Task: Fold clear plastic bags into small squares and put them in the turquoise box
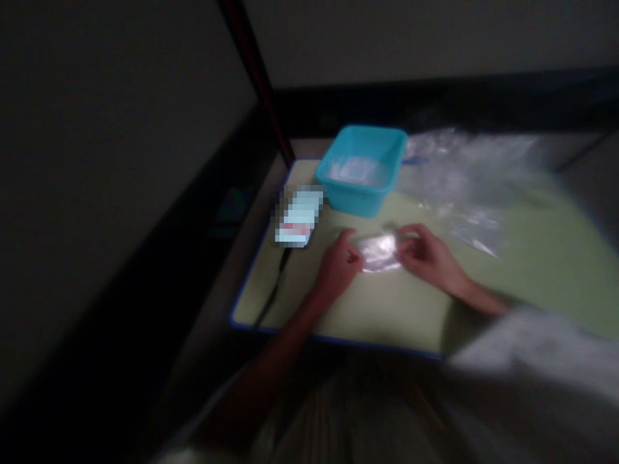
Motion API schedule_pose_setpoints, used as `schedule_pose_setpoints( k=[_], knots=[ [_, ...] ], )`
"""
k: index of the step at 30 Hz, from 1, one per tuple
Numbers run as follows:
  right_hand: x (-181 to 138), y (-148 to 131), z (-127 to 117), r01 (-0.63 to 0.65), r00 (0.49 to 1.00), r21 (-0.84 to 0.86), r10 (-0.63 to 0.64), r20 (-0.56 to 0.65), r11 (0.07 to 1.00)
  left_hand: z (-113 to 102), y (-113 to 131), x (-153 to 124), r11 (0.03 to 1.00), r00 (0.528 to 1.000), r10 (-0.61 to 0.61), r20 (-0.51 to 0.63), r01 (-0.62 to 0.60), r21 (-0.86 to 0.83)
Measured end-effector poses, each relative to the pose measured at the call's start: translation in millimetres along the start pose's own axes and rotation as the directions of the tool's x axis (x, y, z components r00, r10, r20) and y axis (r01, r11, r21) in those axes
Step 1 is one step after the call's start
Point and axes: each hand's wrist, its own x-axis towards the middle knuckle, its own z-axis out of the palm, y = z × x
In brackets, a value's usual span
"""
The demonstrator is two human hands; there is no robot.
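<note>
A small clear plastic bag [378,252] lies on the pale green table [532,258] between my two hands. My left hand [339,265] pinches its left edge, fingers curled. My right hand [425,252] grips its right edge, fingers bent around the plastic. The picture is dim and blurred, so what is inside the bag cannot be made out.
A turquoise plastic tub [363,169] with something white inside stands behind the hands. A heap of clear plastic bags [467,177] lies to its right. A phone [300,216] with a dark cable lies at the left. The table has a blue edge [338,340].
</note>
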Motion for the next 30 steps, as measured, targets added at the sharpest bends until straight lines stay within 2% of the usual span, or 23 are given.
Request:
schedule_pose_setpoints(
  k=[3, 6, 9, 11, 18, 20, 22, 24, 26, 28, 30],
  knots=[
    [-3.0, -4.8, -4.0, 0.148, 0.984, -0.272, -0.170, -0.056, 0.951, 0.0, -2.1, 4.7, 1.000, 1.000, -0.024, 0.009, 0.024, -0.018],
    [-6.1, -10.1, -1.9, 0.323, 0.943, -0.499, -0.315, 0.104, 0.804, 0.2, -2.2, 5.9, 0.999, 0.999, -0.044, 0.014, 0.044, -0.027],
    [-8.7, -9.7, 6.8, 0.443, 0.895, -0.582, -0.303, 0.327, 0.682, 0.5, -0.8, 5.3, 0.997, 0.997, -0.067, 0.022, 0.068, -0.033],
    [-10.1, -5.5, 12.5, 0.491, 0.866, -0.606, -0.275, 0.417, 0.626, 0.4, 0.3, 4.7, 0.995, 0.996, -0.085, 0.033, 0.087, -0.047],
    [-12.6, 7.9, 16.7, 0.521, 0.844, -0.639, -0.229, 0.485, 0.566, -7.9, 4.8, -4.2, 0.992, 0.994, -0.100, 0.034, 0.103, -0.074],
    [-12.4, 7.4, 16.4, 0.520, 0.845, -0.638, -0.234, 0.481, 0.567, -11.0, 8.5, -10.9, 0.999, 0.998, -0.052, -0.022, 0.052, 0.012],
    [-11.8, 6.1, 16.4, 0.521, 0.846, -0.636, -0.245, 0.473, 0.570, -11.6, 13.9, -19.1, 0.983, 0.996, 0.084, -0.034, -0.077, 0.167],
    [-11.0, 4.7, 16.4, 0.522, 0.846, -0.634, -0.255, 0.468, 0.570, -8.7, 19.4, -27.0, 0.907, 0.963, 0.259, 0.073, -0.268, 0.325],
    [-10.7, 4.0, 16.5, 0.527, 0.844, -0.630, -0.266, 0.465, 0.571, -3.7, 22.8, -32.7, 0.798, 0.906, 0.356, 0.227, -0.422, 0.430],
    [-10.9, 4.2, 16.7, 0.530, 0.842, -0.624, -0.269, 0.467, 0.575, 1.1, 23.1, -35.4, 0.716, 0.879, 0.356, 0.317, -0.475, 0.512],
    [-11.7, 5.0, 17.0, 0.531, 0.840, -0.623, -0.263, 0.474, 0.574, 3.8, 20.8, -35.8, 0.666, 0.879, 0.318, 0.355, -0.473, 0.576]
  ],
)
